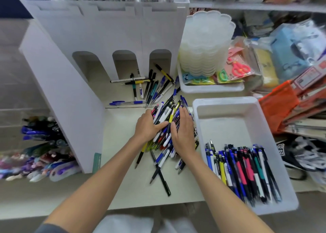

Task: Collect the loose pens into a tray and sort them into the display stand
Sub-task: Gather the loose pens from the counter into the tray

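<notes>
The pile of pens (169, 116) is pressed between the left grip (149, 125) and right grip (183, 132), both wide; the tray (224, 100) is set at three o'clock.

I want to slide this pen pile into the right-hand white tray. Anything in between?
Nothing visible does. The pen pile lies right beside the white tray; only the tray's own raised wall must be cleared.
</notes>
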